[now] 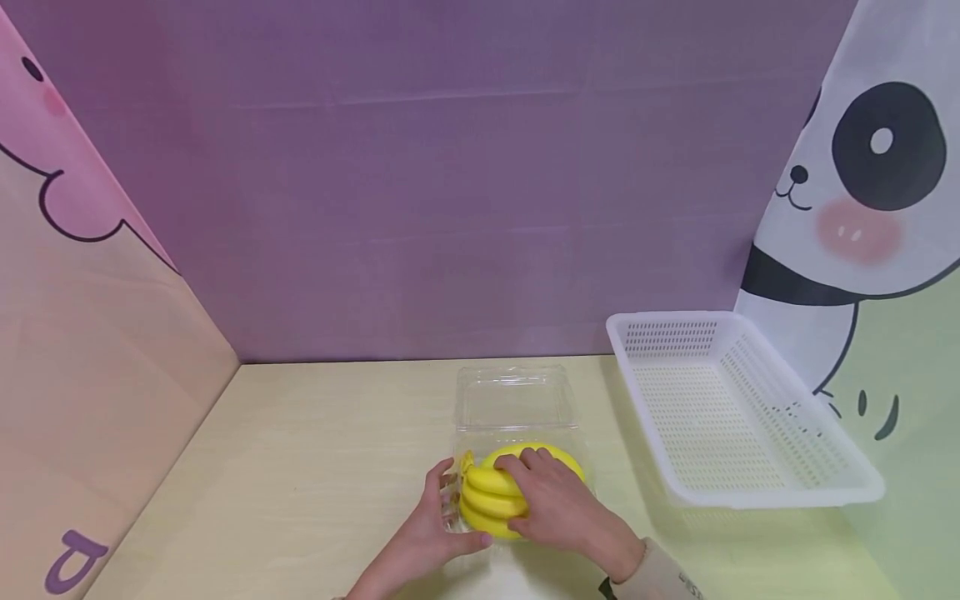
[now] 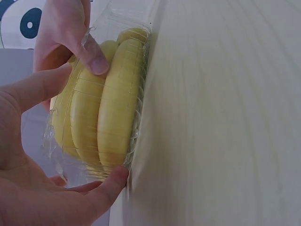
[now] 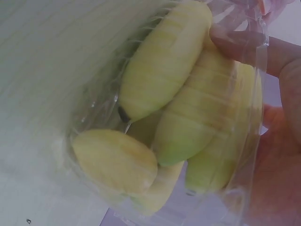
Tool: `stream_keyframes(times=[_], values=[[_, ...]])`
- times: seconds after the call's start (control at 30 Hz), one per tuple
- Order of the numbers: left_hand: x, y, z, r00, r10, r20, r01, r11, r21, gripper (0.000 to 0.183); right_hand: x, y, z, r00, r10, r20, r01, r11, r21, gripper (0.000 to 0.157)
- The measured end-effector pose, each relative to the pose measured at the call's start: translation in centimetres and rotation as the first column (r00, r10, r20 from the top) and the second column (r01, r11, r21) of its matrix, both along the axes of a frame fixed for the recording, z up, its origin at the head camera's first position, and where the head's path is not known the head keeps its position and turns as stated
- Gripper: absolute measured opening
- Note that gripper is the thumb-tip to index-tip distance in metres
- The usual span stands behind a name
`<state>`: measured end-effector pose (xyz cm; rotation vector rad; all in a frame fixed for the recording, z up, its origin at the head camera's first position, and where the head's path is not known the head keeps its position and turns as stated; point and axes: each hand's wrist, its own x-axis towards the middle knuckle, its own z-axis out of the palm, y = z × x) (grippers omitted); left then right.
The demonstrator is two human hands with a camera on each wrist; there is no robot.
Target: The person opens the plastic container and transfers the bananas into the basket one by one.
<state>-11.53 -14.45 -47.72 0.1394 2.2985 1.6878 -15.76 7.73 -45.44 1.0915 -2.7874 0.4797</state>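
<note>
Head view. A bunch of yellow, curved bananas (image 1: pixel 487 502) lies at lower centre, in the base of a clear, rectangular plastic container (image 1: pixel 517 435) whose transparent lid (image 1: pixel 516 400) is folded back toward the top of the frame. A further yellow, rounded form (image 1: pixel 567 458) shows at the bunch's upper right; whether it belongs to the bunch cannot be told. The left hand (image 1: pixel 429 529) enters from the bottom edge, its thumb and fingers parted around the container's left end. The right hand (image 1: pixel 558 500), beyond a beige sleeve (image 1: pixel 660 573), grips the bunch, fingers bent over its top and thumb at its lower side. A white, perforated plastic basket (image 1: pixel 705 417) stands at right on a pale wood-grained table (image 1: pixel 315 450), before a purple cloth backdrop (image 1: pixel 450 208).

Left wrist view. The bunch appears left of centre through the container's ribbed wall; the left hand spans that wall from the left, one fingertip at the lower corner. The right thumb presses a banana, upper left.

Right wrist view, blurred. Bananas occupy the centre; the right hand reaches from the right edge, its thumb against the bunch.
</note>
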Motion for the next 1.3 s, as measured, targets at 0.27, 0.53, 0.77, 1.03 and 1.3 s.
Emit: stream_keyframes(times=[0.27,0.53,0.77,1.03,1.3], values=[[0.1,-0.1,0.0,1.000,-0.003,0.001,0.003,1.000,0.009,0.113,-0.2,0.1,-0.5,0.999,-0.008,-0.048,0.007,1.000,-0.020,0.061],[0.0,-0.1,0.1,1.000,-0.007,0.009,0.007,1.000,0.002,0.113,-0.5,0.3,-1.3,0.990,-0.011,-0.141,0.007,1.000,-0.029,0.060],[0.0,-0.1,0.1,1.000,-0.012,0.006,0.012,1.000,0.002,0.113,-0.5,0.2,-1.3,0.986,-0.027,-0.162,0.023,0.999,-0.027,0.060],[0.1,0.0,0.2,1.000,0.000,0.016,0.000,1.000,0.003,0.113,-0.3,0.2,-1.1,0.986,-0.027,-0.166,0.021,0.999,-0.040,0.059],[0.1,0.1,0.2,1.000,0.005,0.023,-0.005,1.000,0.003,0.113,-0.3,0.2,-1.0,0.988,-0.021,-0.154,0.011,0.998,-0.068,0.061]])
